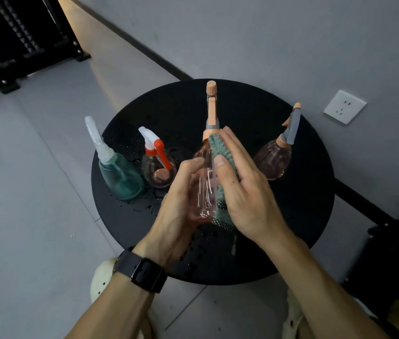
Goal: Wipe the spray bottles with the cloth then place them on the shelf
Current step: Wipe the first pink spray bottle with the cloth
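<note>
Over the round black table (303, 228), my left hand (176, 211) grips the body of a clear pink spray bottle (204, 192) with a peach and grey sprayer head pointing away from me. My right hand (245, 189) presses a green cloth (220, 152) against the bottle's right side, thumb and fingers wrapped over the cloth. Three more bottles stand on the table: a teal one with a white head (120, 174) at the left, a small clear one with a red trigger (159, 167) beside it, and a pink one with a grey head (273, 160) at the right.
Water drops dot the table top around the bottles. A black metal rack (17, 45) stands on the floor at the upper left. A grey wall with a white socket (344, 106) runs behind the table. A dark frame (389, 253) stands at the lower right.
</note>
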Demonstrator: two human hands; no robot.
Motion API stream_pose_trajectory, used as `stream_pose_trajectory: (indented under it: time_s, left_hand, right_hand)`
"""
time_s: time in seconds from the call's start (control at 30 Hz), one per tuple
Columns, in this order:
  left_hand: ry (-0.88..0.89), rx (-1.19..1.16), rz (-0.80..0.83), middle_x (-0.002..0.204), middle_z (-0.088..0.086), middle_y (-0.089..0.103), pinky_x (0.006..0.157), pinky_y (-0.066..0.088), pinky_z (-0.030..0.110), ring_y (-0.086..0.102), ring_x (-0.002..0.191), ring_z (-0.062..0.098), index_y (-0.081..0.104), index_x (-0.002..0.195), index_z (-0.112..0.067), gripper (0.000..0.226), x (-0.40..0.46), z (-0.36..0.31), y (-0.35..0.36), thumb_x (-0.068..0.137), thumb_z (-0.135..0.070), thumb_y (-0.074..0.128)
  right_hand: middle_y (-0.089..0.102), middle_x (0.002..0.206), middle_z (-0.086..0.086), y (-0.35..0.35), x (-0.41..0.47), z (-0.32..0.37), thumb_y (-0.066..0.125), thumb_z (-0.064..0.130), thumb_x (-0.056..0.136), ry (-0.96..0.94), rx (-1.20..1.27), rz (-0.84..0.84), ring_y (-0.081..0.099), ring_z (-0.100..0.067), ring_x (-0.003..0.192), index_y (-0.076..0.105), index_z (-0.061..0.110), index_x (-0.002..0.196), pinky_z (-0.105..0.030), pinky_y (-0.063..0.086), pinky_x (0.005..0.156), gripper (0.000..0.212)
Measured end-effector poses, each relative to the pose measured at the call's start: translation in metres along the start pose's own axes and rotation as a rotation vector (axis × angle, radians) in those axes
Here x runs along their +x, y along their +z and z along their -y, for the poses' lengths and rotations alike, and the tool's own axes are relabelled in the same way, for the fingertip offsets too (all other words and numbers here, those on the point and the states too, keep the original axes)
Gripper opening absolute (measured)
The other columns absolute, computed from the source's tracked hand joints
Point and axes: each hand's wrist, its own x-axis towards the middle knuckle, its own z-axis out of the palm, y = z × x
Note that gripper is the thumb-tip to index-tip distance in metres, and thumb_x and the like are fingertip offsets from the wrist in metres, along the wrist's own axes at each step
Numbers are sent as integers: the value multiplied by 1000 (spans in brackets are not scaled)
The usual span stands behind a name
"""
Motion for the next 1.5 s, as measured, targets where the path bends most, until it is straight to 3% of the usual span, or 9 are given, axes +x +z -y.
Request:
stream_pose_trajectory:
  time_s: [0.13, 0.4, 0.57, 0.7, 0.93, 1.1, 1.3, 1.4, 1.5]
  left_hand:
    - [85, -25, 50, 124, 10, 70, 101, 52, 47, 67, 115, 26, 70, 123, -23, 40, -2, -5, 7, 98, -47, 50]
    - [213, -178, 46, 94, 3, 73, 71, 59, 26, 71, 83, 14, 75, 107, -18, 30, 4, -5, 10, 102, -32, 49]
    - [116, -23, 11, 98, 8, 68, 77, 53, 35, 65, 87, 22, 73, 107, -11, 46, 1, -3, 12, 97, -48, 46]
    - [32, -5, 116, 86, 4, 71, 69, 53, 34, 69, 76, 18, 74, 90, -16, 49, -5, -4, 16, 97, -51, 41]
    - [79, 4, 143, 118, 5, 73, 95, 54, 54, 71, 107, 27, 67, 125, -29, 41, -8, -3, 19, 98, -50, 44]
    - [86, -4, 65, 92, -2, 76, 60, 58, 34, 73, 75, 16, 70, 116, -20, 45, -4, -2, 14, 96, -52, 46]
    - [51, -167, 49, 90, 4, 76, 61, 57, 35, 73, 73, 18, 78, 94, -21, 48, 3, -2, 12, 99, -52, 41]
    - [22, -251, 104, 91, 6, 76, 67, 58, 39, 73, 79, 20, 80, 92, -21, 56, 5, 0, 12, 101, -54, 36]
    - [-11, -350, 138, 90, 6, 75, 62, 60, 33, 73, 77, 20, 80, 92, -16, 60, 8, 7, 14, 103, -53, 34]
  right_hand:
    - [16, 160, 15, -2, 1, 3, 32, 33, 105, 20, 37, 4, 13, 9, 142, 20, 33, 152, -12, 19, 110, 48]
    - [4, 161, 17, 3, -17, 4, 26, 43, 100, -4, 39, -13, 1, 11, 143, 5, 30, 153, -19, 14, 117, 58]
    - [7, 156, 23, -8, -17, 7, 27, 38, 101, -94, -83, -19, -1, 12, 142, 10, 33, 150, -11, 8, 116, 52]
    - [14, 153, 25, -21, -12, 10, 30, 35, 103, -83, -46, -31, 8, 13, 142, 20, 28, 152, -16, 13, 118, 50]
    - [23, 156, 22, -31, -7, 13, 34, 31, 105, -31, 25, 23, 16, 17, 138, 28, 29, 151, -16, 18, 117, 46]
    - [40, 150, 15, -24, -9, 8, 37, 32, 104, -18, 127, -9, 33, 5, 137, 38, 32, 146, -33, 32, 115, 42]
    - [71, 108, 0, -18, -15, 10, 38, 28, 105, 46, 346, -93, 67, -14, 102, 60, 21, 127, -38, 55, 87, 32]
    - [61, 130, 3, -13, -17, 9, 38, 39, 102, 12, 296, -172, 56, -13, 123, 54, 24, 134, -43, 47, 102, 39]
    - [36, 148, 15, -7, -18, 6, 34, 35, 102, -147, 47, -220, 29, 2, 140, 34, 31, 141, -27, 30, 115, 40]
